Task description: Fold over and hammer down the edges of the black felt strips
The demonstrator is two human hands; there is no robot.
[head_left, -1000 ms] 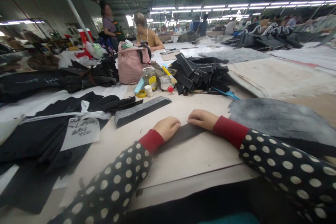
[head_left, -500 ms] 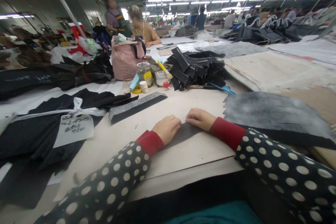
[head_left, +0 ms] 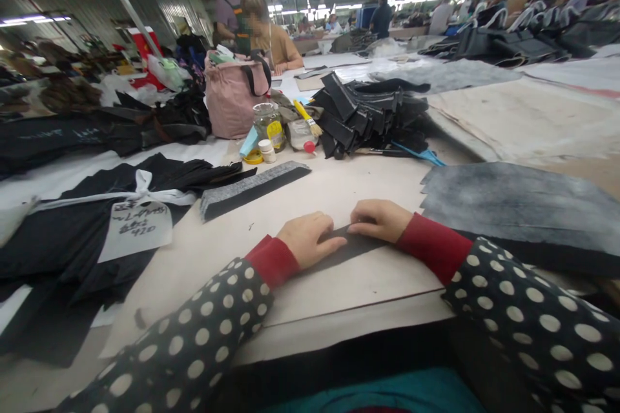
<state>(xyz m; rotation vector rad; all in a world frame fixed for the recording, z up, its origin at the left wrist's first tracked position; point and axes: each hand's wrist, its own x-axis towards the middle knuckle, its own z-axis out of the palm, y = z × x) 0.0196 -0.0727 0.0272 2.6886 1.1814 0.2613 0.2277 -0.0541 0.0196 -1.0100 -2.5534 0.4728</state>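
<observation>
A dark grey strip of leather-like material (head_left: 354,248) lies across a pale board (head_left: 382,274) in front of me. At its far edge, my left hand (head_left: 309,240) has its fingers curled down and its thumb laid along the strip. My right hand (head_left: 378,219) pinches the same edge a little further right, thumb and fingers pressed together. A small gap separates the two hands. Beyond my left hand rests a black strip with a speckled grey band (head_left: 256,190). To the right of my right hand spreads a fanned stack of grey pieces (head_left: 513,203) with black edges.
At left lies a black bundle (head_left: 87,232) tied with white ribbon, bearing a handwritten tag (head_left: 135,232). Further back stand a pink bag (head_left: 230,100), a glass jar (head_left: 268,126), a yellow brush (head_left: 306,117) and a pile of black pieces (head_left: 361,113). Two people are across the table.
My left thumb has come into view, stretched right along the strip. My right hand has shifted slightly right, widening the gap between the hands. The camera view has tilted a little.
</observation>
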